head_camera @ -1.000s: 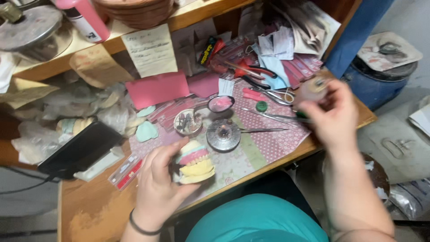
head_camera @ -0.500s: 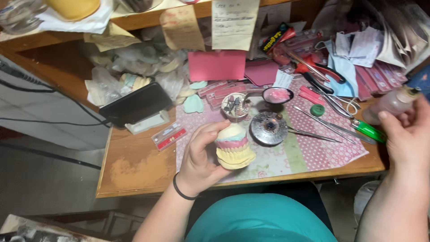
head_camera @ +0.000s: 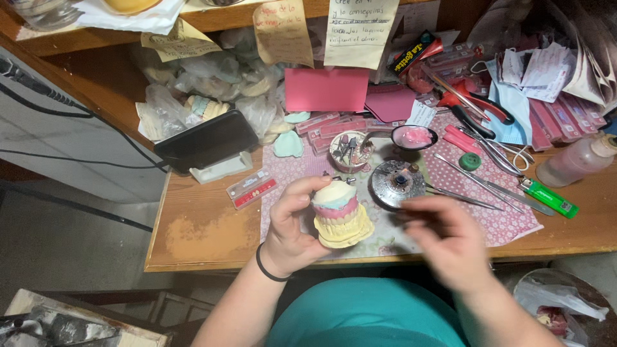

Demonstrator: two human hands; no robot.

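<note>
At near table edge, left hand (head_camera: 292, 228) clamped around yellow plaster dental cast with pink wax rim (head_camera: 339, 215), held upright over patterned pink mat (head_camera: 488, 218). Right hand (head_camera: 447, 241) blurred, just right of cast, not touching; grip cannot tell. Round metal dish (head_camera: 396, 183) just beyond.

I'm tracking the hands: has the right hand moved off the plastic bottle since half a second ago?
Yes. The right hand has left the plastic bottle and now sits blurred near the round metal dish.
</note>
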